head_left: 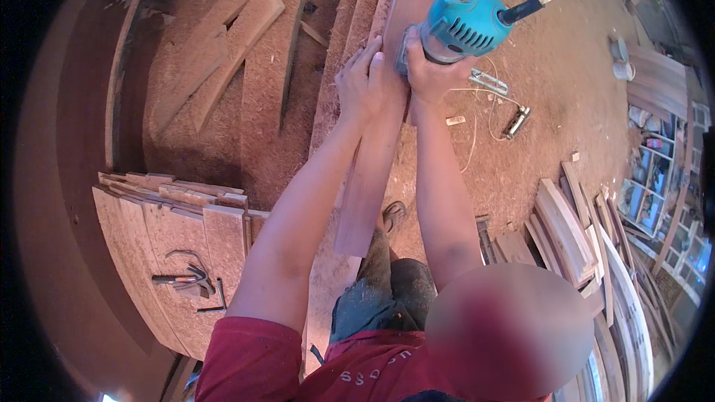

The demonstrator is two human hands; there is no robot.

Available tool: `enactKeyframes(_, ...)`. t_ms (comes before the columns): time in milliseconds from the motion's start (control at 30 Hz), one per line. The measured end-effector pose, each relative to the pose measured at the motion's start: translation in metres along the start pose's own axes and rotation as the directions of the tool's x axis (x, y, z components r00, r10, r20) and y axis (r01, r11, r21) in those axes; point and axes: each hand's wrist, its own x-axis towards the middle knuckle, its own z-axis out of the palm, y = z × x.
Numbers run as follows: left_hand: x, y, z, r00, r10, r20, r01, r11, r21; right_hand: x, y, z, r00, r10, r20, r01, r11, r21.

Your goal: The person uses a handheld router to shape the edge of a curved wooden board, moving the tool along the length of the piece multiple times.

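Observation:
A long reddish-brown wooden board point(369, 186) runs away from me along the bench edge. My right hand point(433, 78) is closed around the lower part of a teal trim router point(463, 20), which rests against the board's right side with its base at the wood. A black cord sleeve sticks out of the router's right side. My left hand point(361, 80) lies on the board's left edge, left of the router, fingers stretched forward and holding nothing.
Curved wooden pieces point(238, 59) lie on the sawdust-covered surface at left. Stacked planks point(171, 223) near left carry a hammer point(182, 280) and a hex key point(216, 298). A cable point(474, 134) trails on the dusty floor. Curved boards point(570, 230) lean at lower right.

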Motion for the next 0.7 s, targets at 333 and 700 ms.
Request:
enactKeyframes(333,-0.001,0.008,-0.004,0.999,0.0,0.038,-0.002,0.999,0.046,0.033,0.014,0.024,0.999,-0.049,-0.004,0.049,0.998,0.034)
enactKeyframes(700,0.001,0.004,0.0,1.0,0.028,0.01,-0.028,0.998,0.063,0.067,0.037,0.054,0.995,-0.088,-0.039,0.089,0.995,0.038)
